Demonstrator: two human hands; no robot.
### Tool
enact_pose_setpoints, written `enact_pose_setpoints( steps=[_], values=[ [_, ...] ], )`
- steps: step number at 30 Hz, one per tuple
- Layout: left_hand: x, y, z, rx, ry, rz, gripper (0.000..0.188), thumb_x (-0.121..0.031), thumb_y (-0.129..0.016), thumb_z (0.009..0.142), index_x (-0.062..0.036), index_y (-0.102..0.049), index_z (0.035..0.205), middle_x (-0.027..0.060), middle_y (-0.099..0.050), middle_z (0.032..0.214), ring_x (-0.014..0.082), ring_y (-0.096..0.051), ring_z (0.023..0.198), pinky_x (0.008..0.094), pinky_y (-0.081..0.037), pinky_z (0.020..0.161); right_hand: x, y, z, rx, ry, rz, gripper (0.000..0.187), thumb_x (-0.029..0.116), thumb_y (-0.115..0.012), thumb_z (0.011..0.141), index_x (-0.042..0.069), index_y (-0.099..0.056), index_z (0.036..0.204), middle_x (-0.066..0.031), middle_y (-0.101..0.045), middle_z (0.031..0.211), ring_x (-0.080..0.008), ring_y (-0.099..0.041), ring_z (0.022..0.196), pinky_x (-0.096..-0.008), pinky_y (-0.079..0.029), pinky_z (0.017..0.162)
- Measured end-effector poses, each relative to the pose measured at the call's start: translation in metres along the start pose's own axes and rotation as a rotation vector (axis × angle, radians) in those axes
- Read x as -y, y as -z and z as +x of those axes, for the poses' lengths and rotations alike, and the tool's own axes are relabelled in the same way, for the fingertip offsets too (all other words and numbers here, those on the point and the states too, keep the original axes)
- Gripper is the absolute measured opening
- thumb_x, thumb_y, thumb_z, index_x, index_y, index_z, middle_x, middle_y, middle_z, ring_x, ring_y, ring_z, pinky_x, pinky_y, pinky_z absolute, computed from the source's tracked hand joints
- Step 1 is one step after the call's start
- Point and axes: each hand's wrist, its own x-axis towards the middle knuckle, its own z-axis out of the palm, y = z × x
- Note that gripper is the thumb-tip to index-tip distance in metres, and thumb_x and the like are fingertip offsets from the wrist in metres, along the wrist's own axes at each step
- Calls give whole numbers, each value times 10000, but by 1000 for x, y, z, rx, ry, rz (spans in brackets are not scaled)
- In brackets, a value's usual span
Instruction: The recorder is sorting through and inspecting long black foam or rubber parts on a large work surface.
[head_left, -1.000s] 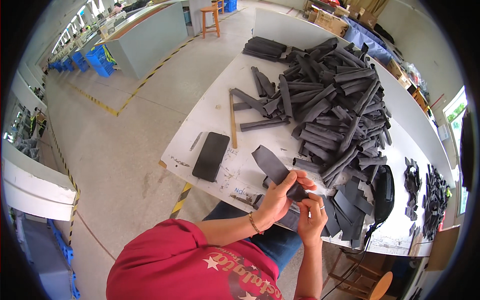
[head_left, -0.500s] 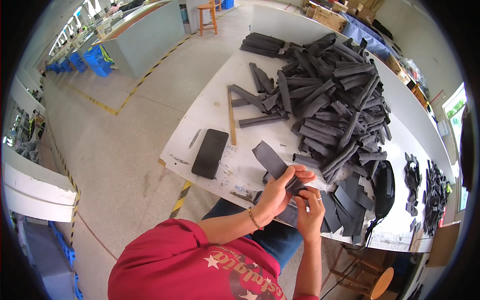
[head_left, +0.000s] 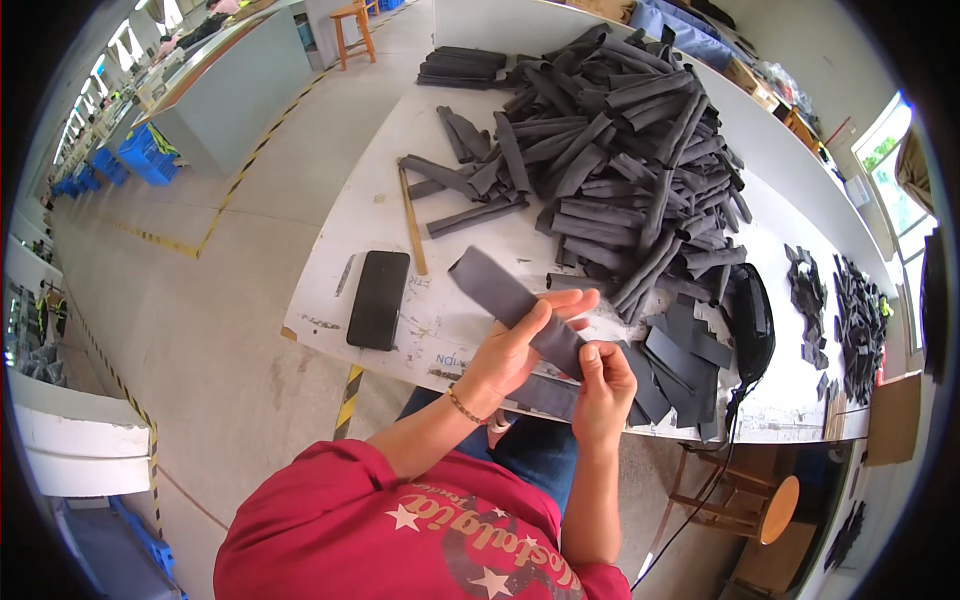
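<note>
A dark grey fabric strip slants through both hands above the table's front edge. My left hand grips it around the middle, thumb on top and fingers stretched out beneath. At the strip's lower right end, my right hand pinches it between thumb and curled fingers. Another grey strip lies at the table edge, just below the hands and partly hidden by them. Beyond them rises a large heap of rolled dark grey fabric pieces.
On the white table lie a black phone and a thin wooden stick. Flat dark pieces and a black pouch with a cord lie at the right. A neat stack of strips sits at the far left.
The strip's lower end was bunched between my hands; now it is drawn out flatter and straighter. My right hand has shifted its grip onto the end. The whole view has shifted too.
</note>
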Motion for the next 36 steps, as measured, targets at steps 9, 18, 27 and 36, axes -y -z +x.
enact_pose_setpoints(
  steps=[9, 18, 27, 36],
  values=[
    [-29, 44, -26, -415, 156, 215, 254, -183, -629, 941, 36, -656, 1067, 124, -698, 955, 198, -684, 896, 315, -561, 762, 15, 27, -10, -105, 74, -269, 53, 29, -655, 895, 2, -626, 861, 37, -548, 792, -51, -461, 748, -201, -379, 686],
    [-6, 54, -76, -222, -256, 1416, 233, -109, -791, 725, -95, -701, 939, 71, -568, 942, 219, -560, 886, 345, -476, 786, -28, 63, -49, -214, -150, -372, 93, 66, -695, 876, 4, -633, 907, 18, -570, 770, -62, -491, 678, -213, -412, 613],
    [-1, 62, -75, 368, -226, 1840, 613, -263, -814, 659, -138, -575, 1210, 43, -556, 1219, 252, -500, 1181, 431, -332, 1035, -49, 57, -54, -242, 67, -842, 149, 78, -717, 841, 6, -611, 916, -11, -550, 753, -95, -481, 667, -250, -416, 625],
    [3, 64, -63, 392, -112, 1805, 595, -219, -813, 655, -123, -596, 1201, 48, -571, 1113, 222, -526, 1089, 413, -350, 999, -46, 58, -41, -246, 90, -800, 119, 85, -680, 874, 5, -609, 927, -69, -568, 792, -149, -521, 677, -281, -437, 632]
  ],
)
